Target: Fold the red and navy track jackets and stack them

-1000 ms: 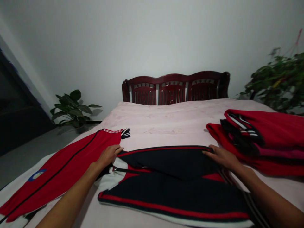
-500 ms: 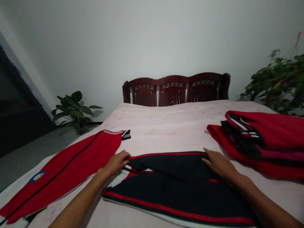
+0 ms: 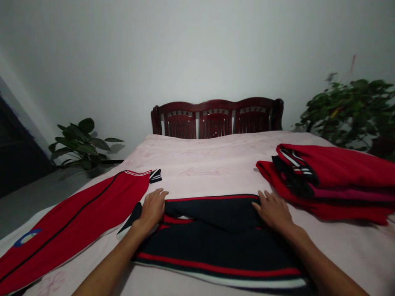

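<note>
A folded navy fabric garment with red and white stripes (image 3: 216, 246) lies at lower centre on the pale pink patterned bedsheet (image 3: 210, 160). At its right end, the right hand (image 3: 273, 209) rests open, thumb apart; the left hand (image 3: 154, 207) touches its left end, its grip unclear. A long red garment with a black stripe (image 3: 89, 209) lies lower left; folded red clothes (image 3: 345, 168) are stacked at right.

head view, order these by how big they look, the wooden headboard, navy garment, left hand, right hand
1. Navy garment
2. Wooden headboard
3. Left hand and right hand, not ranked: they look much alike in size.
</note>
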Motion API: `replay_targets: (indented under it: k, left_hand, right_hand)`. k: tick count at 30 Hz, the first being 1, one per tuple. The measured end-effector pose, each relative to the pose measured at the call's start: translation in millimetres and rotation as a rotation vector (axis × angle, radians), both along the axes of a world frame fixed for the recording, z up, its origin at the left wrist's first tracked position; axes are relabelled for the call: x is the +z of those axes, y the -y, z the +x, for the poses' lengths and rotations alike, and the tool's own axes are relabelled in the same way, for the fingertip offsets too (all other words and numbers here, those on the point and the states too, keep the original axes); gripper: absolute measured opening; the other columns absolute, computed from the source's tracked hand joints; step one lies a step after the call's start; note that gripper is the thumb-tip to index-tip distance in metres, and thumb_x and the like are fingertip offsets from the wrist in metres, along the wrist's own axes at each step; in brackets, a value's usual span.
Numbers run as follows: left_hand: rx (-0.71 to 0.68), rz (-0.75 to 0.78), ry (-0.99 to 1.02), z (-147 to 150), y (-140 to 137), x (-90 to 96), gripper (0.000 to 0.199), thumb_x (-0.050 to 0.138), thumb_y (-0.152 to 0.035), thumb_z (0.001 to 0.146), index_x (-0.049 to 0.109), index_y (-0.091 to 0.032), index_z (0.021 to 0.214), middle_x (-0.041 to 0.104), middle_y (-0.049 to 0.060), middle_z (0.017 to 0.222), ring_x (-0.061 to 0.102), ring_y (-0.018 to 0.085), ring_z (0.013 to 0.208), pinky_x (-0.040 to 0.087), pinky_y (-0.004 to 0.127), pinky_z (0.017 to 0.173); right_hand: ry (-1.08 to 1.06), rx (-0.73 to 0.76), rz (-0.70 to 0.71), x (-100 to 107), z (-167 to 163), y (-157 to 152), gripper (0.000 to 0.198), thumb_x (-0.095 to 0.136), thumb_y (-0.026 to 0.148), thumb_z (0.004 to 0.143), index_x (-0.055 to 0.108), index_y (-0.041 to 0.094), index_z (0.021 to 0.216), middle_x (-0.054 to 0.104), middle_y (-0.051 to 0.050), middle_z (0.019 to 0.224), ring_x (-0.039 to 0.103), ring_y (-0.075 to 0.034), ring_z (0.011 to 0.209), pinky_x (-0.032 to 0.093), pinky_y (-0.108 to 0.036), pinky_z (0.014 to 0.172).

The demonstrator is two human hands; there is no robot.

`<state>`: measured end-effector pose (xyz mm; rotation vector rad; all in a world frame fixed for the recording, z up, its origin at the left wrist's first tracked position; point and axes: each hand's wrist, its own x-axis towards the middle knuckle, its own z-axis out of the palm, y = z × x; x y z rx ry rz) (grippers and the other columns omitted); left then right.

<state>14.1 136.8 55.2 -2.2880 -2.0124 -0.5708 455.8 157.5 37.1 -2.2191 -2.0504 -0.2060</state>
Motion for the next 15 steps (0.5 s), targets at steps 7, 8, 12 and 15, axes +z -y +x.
replay_targets:
  k: [7,8,12,15]
  left_hand:
    - [-0.248,0.022,0.065,75.4,29.7,-34.5,0.039,0.05,-0.01,0.087,0.063,-0.026,0.12,0.061,0.007,0.133,0.053,0.023,0.128,0.039,0.045,0.11]
    - [-0.212,0.014,0.068,74.6,30.2,-41.2,0.042,0.05,-0.008,0.086,0.062,-0.026,0.121,0.061,0.007,0.133,0.053,0.023,0.128,0.038,0.047,0.11]
    - [-0.089,0.022,0.082,55.8,25.5,-53.4,0.041,0.049,-0.01,0.087,0.06,-0.023,0.124,0.059,0.01,0.135,0.053,0.026,0.128,0.04,0.049,0.108]
    - [-0.081,0.035,0.085,47.3,23.0,-50.5,0.036,0.052,-0.016,0.088,0.061,-0.023,0.122,0.062,0.01,0.131,0.054,0.026,0.126,0.042,0.046,0.107]
  right_hand:
    - [-0.033,0.327,-0.006,-9.7,-60.5,26.9,0.058,0.038,0.05,0.094,0.045,0.025,0.146,0.041,-0.009,0.154,0.031,-0.031,0.144,0.025,-0.052,0.115]
    - [-0.034,0.319,-0.035,-12.9,-58.8,25.7,0.057,0.04,0.048,0.094,0.046,0.023,0.145,0.041,-0.009,0.154,0.033,-0.031,0.143,0.026,-0.051,0.115]
    - [-0.036,0.217,0.044,-10.7,-51.6,29.1,0.052,0.049,0.03,0.09,0.051,0.013,0.139,0.046,-0.017,0.149,0.041,-0.032,0.137,0.035,-0.046,0.109]
    - [-0.131,0.284,0.181,3.1,-70.1,56.6,0.036,0.046,0.022,0.091,0.061,0.018,0.123,0.063,-0.013,0.125,0.057,-0.027,0.113,0.045,-0.04,0.094]
